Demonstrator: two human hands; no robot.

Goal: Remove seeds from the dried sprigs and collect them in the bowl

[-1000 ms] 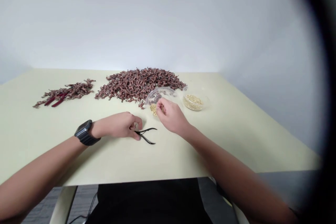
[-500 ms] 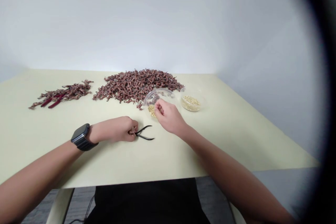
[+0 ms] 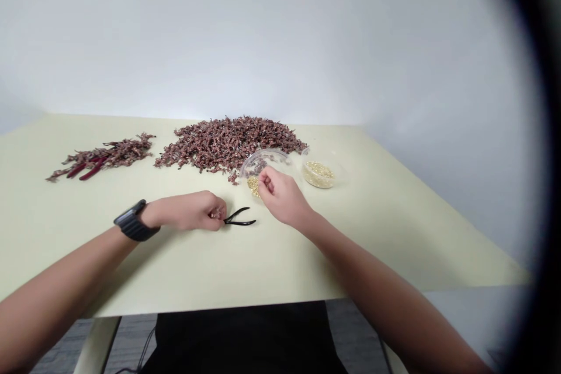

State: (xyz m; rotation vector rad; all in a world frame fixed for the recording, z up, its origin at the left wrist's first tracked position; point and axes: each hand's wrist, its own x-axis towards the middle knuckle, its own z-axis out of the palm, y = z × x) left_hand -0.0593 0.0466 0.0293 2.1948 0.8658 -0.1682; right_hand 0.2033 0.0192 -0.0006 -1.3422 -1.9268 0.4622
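My left hand (image 3: 195,210) is closed low over the table. A small brown piece (image 3: 216,212) shows between its fingers, and the pliers' (image 3: 240,219) black handles stick out to the right of them, spread apart. The pliers' jaws are hidden at the fingers. Over a clear round container (image 3: 243,170), my right hand (image 3: 281,191) is closed with its fingertips pinched. Tiny gold-coloured parts (image 3: 253,185) lie in the container beside those fingertips. Whatever the pinch may hold is too small to make out.
A large heap of small brown pieces (image 3: 223,143) lies at the back of the table (image 3: 188,274). To the left, a smaller bunch of brown pieces (image 3: 125,155) surrounds a red-handled tool (image 3: 93,169). A second clear container (image 3: 319,174) with gold-coloured bits stands right of my right hand.
My left hand has shifted slightly left and away from me. The pliers have moved and turned a little with it. My right hand stays nearly still at the container.
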